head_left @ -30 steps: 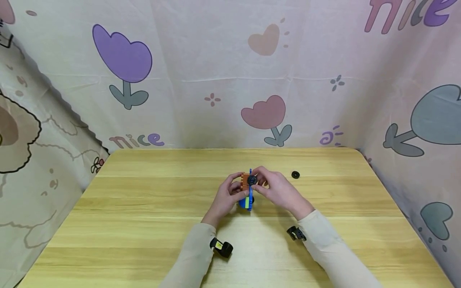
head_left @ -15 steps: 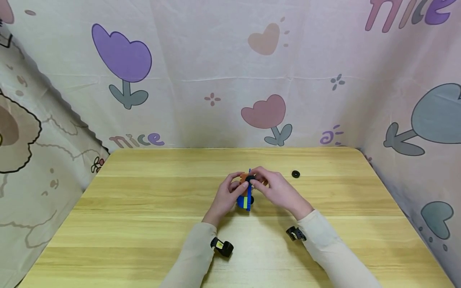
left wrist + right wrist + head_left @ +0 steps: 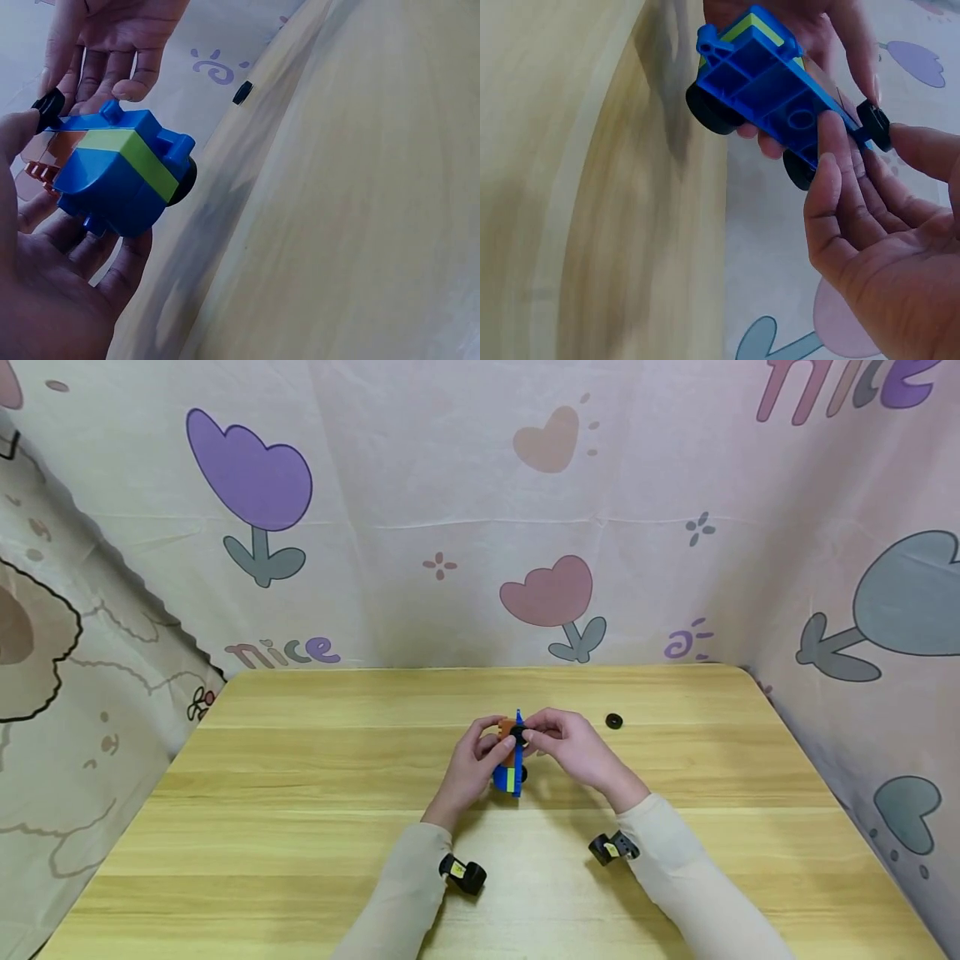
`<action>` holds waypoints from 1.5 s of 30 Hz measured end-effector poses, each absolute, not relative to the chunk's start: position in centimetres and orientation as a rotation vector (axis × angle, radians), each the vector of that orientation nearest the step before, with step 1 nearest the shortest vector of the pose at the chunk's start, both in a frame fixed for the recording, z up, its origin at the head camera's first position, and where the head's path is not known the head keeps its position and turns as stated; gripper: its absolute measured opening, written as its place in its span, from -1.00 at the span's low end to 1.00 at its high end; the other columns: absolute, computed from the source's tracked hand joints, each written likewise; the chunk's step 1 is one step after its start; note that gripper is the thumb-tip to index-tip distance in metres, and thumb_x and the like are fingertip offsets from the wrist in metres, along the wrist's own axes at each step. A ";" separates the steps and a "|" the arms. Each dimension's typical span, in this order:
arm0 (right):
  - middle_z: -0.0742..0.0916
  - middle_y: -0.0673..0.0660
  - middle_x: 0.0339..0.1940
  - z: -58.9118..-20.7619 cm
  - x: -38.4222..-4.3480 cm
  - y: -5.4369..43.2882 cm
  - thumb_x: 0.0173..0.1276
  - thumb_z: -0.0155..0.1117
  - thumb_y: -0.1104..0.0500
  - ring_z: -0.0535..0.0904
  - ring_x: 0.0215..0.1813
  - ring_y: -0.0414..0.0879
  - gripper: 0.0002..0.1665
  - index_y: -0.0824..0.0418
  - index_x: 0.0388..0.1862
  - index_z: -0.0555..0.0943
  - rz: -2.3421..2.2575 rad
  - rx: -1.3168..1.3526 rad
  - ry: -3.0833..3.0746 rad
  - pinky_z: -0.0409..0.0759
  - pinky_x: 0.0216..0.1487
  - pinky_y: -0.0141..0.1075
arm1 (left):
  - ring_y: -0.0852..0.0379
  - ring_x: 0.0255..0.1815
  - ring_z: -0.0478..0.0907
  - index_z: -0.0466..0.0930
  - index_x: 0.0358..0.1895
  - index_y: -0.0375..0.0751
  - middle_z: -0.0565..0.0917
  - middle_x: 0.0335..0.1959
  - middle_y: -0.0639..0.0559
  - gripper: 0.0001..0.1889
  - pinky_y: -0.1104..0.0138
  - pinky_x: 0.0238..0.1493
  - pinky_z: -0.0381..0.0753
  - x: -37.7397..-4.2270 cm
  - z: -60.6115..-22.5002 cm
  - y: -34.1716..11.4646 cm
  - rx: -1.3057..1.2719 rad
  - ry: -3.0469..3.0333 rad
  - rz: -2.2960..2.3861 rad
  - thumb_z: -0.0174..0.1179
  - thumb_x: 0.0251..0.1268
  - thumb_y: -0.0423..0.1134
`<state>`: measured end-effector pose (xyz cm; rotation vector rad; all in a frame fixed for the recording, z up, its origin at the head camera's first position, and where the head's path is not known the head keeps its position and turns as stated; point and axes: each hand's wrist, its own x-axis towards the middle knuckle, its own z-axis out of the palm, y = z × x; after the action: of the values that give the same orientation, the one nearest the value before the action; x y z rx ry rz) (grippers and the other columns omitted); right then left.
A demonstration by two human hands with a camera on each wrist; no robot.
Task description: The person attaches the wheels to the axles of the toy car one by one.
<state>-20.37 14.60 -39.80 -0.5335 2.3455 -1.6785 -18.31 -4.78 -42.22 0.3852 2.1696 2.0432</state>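
- The toy car is gripped by the left hand above the tabletop's middle.
- A wheel is pinched onto it by the right hand.
- Next, a firm push seems needed; a spare wheel lies near the far edge.

A wooden table with pale grain fills the lower half of the frame. Behind and at both sides hangs a pinkish cloth backdrop printed with a purple tulip at upper left, hearts and the word "nice".
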 end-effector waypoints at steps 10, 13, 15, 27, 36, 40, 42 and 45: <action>0.69 0.25 -0.16 -40.1 -20.4 14.5 0.52 0.11 0.22 0.68 -0.16 0.06 -0.77 0.39 -0.04 0.54 -1.744 -0.552 2.317 0.55 -0.02 0.18 | -0.01 -0.04 0.60 0.29 0.39 -0.35 0.65 0.02 -0.25 -0.51 0.15 0.10 0.55 -18.4 -41.9 -4.7 0.399 2.171 2.035 0.07 0.52 -0.21; 0.70 0.25 -0.19 -40.2 -20.4 14.4 0.52 0.12 0.23 0.67 -0.18 0.08 -0.78 0.40 -0.05 0.54 -1.767 -0.537 2.323 0.56 -0.03 0.17 | 0.00 -0.08 0.60 0.29 0.38 -0.36 0.66 -0.01 -0.24 -0.51 0.17 0.03 0.57 -18.4 -41.8 -4.6 0.395 2.175 2.038 0.06 0.52 -0.20; 0.70 0.25 -0.21 -40.3 -20.5 14.3 0.52 0.12 0.23 0.67 -0.18 0.10 -0.78 0.41 -0.05 0.54 -1.784 -0.519 2.326 0.57 -0.05 0.16 | 0.01 -0.10 0.60 0.30 0.38 -0.35 0.66 -0.03 -0.23 -0.52 0.19 0.00 0.58 -18.4 -41.8 -4.5 0.389 2.186 2.042 0.06 0.53 -0.21; 0.71 0.26 -0.22 -40.0 -21.1 14.3 0.50 0.12 0.28 0.69 -0.23 0.08 -0.78 0.45 -0.06 0.56 -1.877 -0.400 2.329 0.58 -0.06 0.17 | -0.13 0.07 0.54 0.14 0.47 -0.37 0.58 0.10 -0.34 -0.39 0.13 0.19 0.48 -18.6 -41.8 -5.1 0.472 2.071 2.066 0.12 0.42 -0.43; 0.71 0.26 -0.22 -39.8 -21.1 14.6 0.47 0.15 0.29 0.69 -0.24 0.07 -0.81 0.44 -0.08 0.57 -1.903 -0.370 2.318 0.58 -0.06 0.17 | -0.12 0.15 0.51 0.12 0.42 -0.35 0.55 0.18 -0.29 -0.36 0.18 0.19 0.49 -19.8 -44.6 -5.4 0.442 1.995 2.091 0.20 0.34 -0.45; 0.70 0.26 -0.20 -39.8 -21.1 15.0 0.46 0.19 0.26 0.68 -0.21 0.08 -0.79 0.42 -0.07 0.57 -1.876 -0.414 2.328 0.60 -0.07 0.12 | -0.11 0.14 0.53 0.20 0.41 -0.28 0.58 0.14 -0.26 -0.39 0.18 0.18 0.49 -19.9 -45.2 -5.3 0.460 1.989 2.115 0.21 0.35 -0.43; 0.70 0.28 -0.18 -39.8 -21.1 15.4 0.46 0.20 0.23 0.67 -0.18 0.11 -0.75 0.41 -0.04 0.57 -1.848 -0.443 2.327 0.60 -0.07 0.10 | -0.10 0.13 0.53 0.22 0.42 -0.27 0.58 0.13 -0.25 -0.40 0.18 0.19 0.49 -19.9 -45.3 -5.4 0.475 2.006 2.113 0.21 0.36 -0.41; 0.70 0.29 -0.15 -39.8 -21.2 16.0 0.47 0.20 0.17 0.65 -0.14 0.15 -0.71 0.38 -0.01 0.57 -1.803 -0.464 2.332 0.59 -0.05 0.11 | -0.10 0.12 0.54 0.24 0.43 -0.25 0.59 0.10 -0.25 -0.41 0.16 0.20 0.48 -19.9 -45.6 -5.5 0.479 2.024 2.124 0.21 0.37 -0.38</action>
<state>-21.24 16.05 -39.84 -0.4636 2.3321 -1.8028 -19.92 -5.51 -45.55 0.4787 2.0243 2.1241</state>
